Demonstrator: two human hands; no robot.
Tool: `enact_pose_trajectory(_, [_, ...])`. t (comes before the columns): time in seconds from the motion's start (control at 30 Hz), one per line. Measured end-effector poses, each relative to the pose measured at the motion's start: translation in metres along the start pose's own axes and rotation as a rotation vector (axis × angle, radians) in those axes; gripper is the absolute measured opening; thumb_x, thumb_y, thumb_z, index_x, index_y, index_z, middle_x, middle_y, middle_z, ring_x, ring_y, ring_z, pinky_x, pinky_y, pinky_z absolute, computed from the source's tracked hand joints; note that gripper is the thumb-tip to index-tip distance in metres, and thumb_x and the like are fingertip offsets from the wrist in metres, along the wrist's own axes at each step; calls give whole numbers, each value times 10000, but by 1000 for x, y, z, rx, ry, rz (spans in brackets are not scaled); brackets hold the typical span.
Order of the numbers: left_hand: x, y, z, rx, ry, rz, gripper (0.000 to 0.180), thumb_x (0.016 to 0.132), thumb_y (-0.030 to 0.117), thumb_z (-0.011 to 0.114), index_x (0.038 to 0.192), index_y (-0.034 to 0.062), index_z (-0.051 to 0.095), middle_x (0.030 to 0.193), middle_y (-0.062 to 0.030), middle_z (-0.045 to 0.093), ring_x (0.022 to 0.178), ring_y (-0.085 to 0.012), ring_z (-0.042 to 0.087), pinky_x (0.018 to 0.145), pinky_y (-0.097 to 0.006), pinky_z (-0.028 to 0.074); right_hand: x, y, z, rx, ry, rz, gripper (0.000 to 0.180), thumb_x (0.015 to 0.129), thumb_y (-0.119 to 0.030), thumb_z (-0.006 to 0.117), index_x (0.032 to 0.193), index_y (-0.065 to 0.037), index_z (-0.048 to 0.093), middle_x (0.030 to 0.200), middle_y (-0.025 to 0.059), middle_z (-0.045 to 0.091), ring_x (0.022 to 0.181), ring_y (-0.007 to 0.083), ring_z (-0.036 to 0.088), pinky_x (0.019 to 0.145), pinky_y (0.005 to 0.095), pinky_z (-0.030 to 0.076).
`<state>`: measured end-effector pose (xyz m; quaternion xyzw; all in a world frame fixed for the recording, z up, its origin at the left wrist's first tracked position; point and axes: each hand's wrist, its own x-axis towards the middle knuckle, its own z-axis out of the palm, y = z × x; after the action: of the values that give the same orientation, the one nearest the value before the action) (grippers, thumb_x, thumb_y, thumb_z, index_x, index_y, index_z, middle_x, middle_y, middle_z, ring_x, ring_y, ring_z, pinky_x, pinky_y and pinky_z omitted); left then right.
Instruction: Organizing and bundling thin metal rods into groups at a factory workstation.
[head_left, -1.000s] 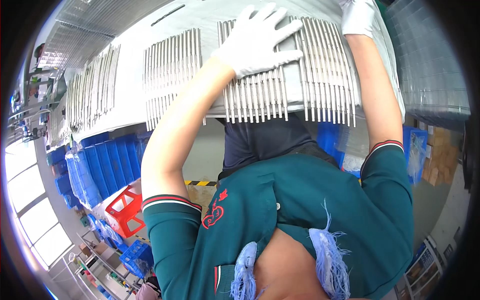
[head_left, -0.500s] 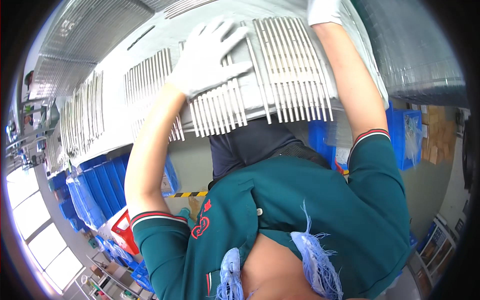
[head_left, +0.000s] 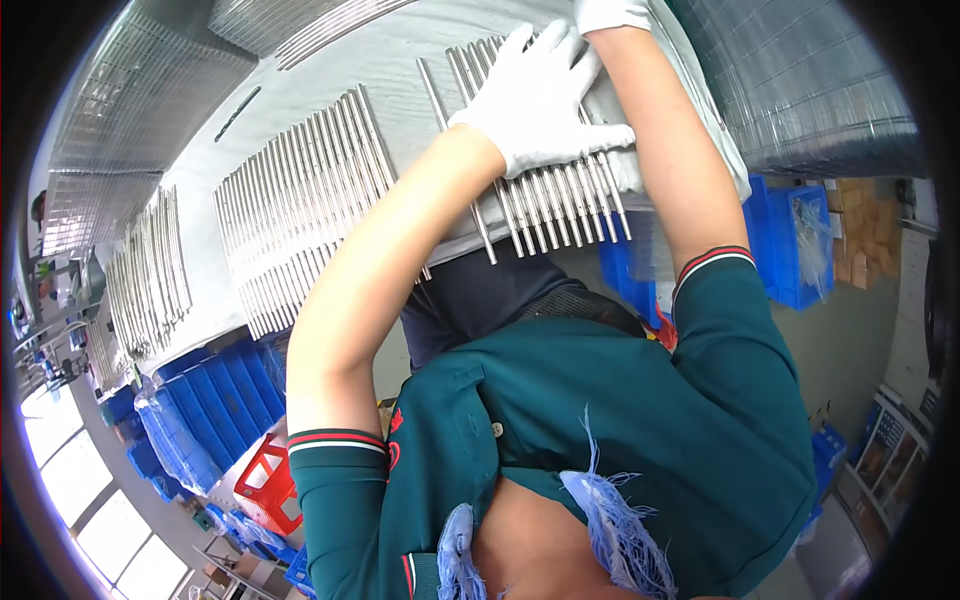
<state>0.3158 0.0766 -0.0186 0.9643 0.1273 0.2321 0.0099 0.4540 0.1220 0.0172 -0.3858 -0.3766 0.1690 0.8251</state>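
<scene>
My left hand [head_left: 545, 100], in a white glove, lies over a row of thin silvery metal rods [head_left: 560, 205] with its fingers spread and thumb pointing right. It seems to rest flat on the rods, covering their middle. My right hand [head_left: 612, 14], also gloved, is at the top edge; its fingers are cut off by the picture. One single rod [head_left: 430, 95] lies apart, just left of the covered row, and passes under my left forearm. Further left is a wider row of rods [head_left: 300, 200], its right end partly behind that forearm.
The rods lie on a pale cloth-covered table [head_left: 205, 150]. A dark twisted bit [head_left: 237, 113] is near its far side. Another rod row [head_left: 150, 275] sits at the left, more rods [head_left: 335, 30] at the back. Clear ribbed plastic trays [head_left: 130, 110] and blue bins [head_left: 225, 385] stand around.
My left hand has moved right, from the middle row onto the right-hand row. The rods that were under it now lie uncovered at the left. The whole view has shifted somewhat.
</scene>
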Motion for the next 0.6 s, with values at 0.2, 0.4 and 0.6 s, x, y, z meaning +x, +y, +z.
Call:
enact_pose_trajectory(0.2, [-19,-15,-1,43,-90,46,637,821,567,436,1242,92,491,1287,-192,440,1235,-333,362,1034,-449,235,-4,-8,7,168,86,227,444,868,-210,540,1243,11,454,1172,110,527,1051,210,494,910,305,393])
enact_pose_trajectory(0.4, [-65,-28,-46,15,-269,-55,642,833,527,467,1313,102,424,1367,-201,357,1299,-347,282,1082,-443,173,-6,-13,11,121,92,250,424,853,-202,567,1211,8,478,1106,93,554,970,181,520,839,281,418])
enact_pose_trajectory(0.6, [-106,14,-79,-122,-378,-107,675,811,522,483,1328,96,398,1364,-218,348,1292,-378,277,1077,-466,162,-11,9,8,138,41,196,386,863,-188,548,1198,-6,489,1088,75,562,927,168,540,799,280,444])
